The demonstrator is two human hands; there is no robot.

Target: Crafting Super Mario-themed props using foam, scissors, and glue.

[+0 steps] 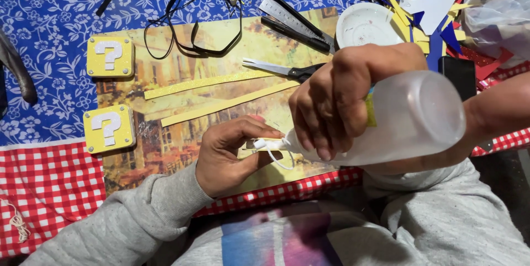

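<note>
A table under cloth, blue floral (49,28) above and red-and-white check (44,189) below, bears a glossy printed mat (165,150); two square yellow glitter blocks (110,56) with white question marks lie at its left edge; the left hand (229,155) pinches a thin stick (255,145) smeared white; the right hand (331,106) wraps a translucent plastic glue bottle (408,117), nozzle touching the stick; steel scissors (281,70) lie behind.

- single view, head-worn, looking steeply down over the person's own chest and grey sleeves onto the table (49,189)
- close in, the hands fill the near centre
- far edge takes in craft clutter; no second view to share anything
</note>
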